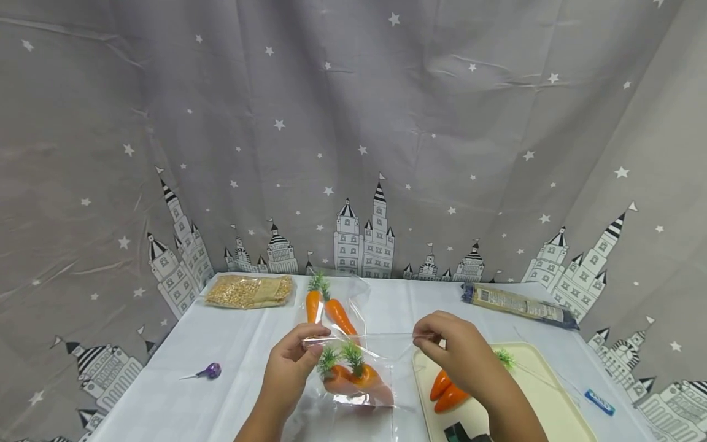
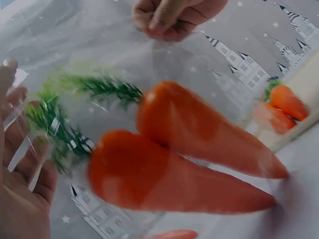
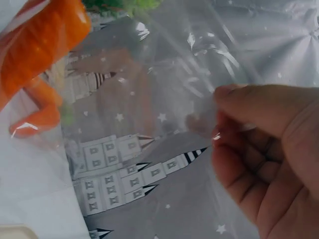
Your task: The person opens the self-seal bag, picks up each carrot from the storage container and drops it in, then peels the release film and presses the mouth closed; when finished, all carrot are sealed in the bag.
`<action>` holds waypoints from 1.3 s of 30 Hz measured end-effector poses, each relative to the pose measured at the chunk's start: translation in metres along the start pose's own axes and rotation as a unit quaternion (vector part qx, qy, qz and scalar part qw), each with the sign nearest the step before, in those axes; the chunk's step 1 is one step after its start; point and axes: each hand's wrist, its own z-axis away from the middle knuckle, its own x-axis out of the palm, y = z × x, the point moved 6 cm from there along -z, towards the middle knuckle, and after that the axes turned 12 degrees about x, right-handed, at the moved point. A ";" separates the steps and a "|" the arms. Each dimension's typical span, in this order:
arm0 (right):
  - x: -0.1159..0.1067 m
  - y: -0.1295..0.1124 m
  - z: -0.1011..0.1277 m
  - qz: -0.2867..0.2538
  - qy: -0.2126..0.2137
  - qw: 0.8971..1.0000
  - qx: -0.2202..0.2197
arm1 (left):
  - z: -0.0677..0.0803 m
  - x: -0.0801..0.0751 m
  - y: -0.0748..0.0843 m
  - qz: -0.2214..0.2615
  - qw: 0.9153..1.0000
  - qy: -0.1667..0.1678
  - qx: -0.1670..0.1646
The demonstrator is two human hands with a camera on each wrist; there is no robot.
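Observation:
A clear plastic bag [image 1: 381,359] hangs between both hands above the white table. My left hand [image 1: 298,359] pinches its top edge at the left corner, my right hand [image 1: 442,344] pinches it at the right corner. Two orange toy carrots [image 1: 353,376] with green tops lie inside the bag, large in the left wrist view as carrots [image 2: 179,154]. In the right wrist view my right fingers [image 3: 259,134] grip the clear film [image 3: 164,74].
A second clear bag with two carrots [image 1: 328,307] lies behind. Two more carrots [image 1: 447,393] rest on a cream tray [image 1: 544,393] at right. A grain packet [image 1: 248,291], a purple lollipop [image 1: 208,371], a long dark packet [image 1: 519,304] and a blue wrapper [image 1: 599,401] lie around.

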 end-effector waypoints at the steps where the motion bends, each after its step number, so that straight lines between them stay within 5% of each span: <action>1: 0.000 0.002 0.001 -0.008 0.007 1.000 0.003 | 0.003 0.001 -0.004 0.011 1.000 -0.015 -0.010; 5: -0.001 0.008 0.002 -0.034 0.034 0.999 0.018 | 0.016 0.005 -0.022 0.013 0.993 -0.091 -0.068; 10: -0.001 0.015 0.000 -0.054 0.063 0.996 0.033 | 0.031 0.010 -0.045 -0.079 0.969 -0.185 -0.142; 13: -0.002 0.019 0.000 -0.071 0.070 0.994 0.038 | 0.034 0.011 -0.054 -0.116 0.958 -0.207 -0.161; 29: 0.006 0.046 0.000 -0.235 0.042 0.968 0.073 | 0.041 0.016 -0.065 -0.126 0.959 -0.204 -0.150; 35: 0.026 0.065 -0.003 -0.299 -0.058 0.947 0.104 | 0.041 0.018 -0.065 -0.095 0.964 -0.190 -0.160; 39: 0.062 0.080 0.002 -0.283 -0.153 0.937 0.136 | 0.040 0.017 -0.066 -0.091 0.965 -0.182 -0.167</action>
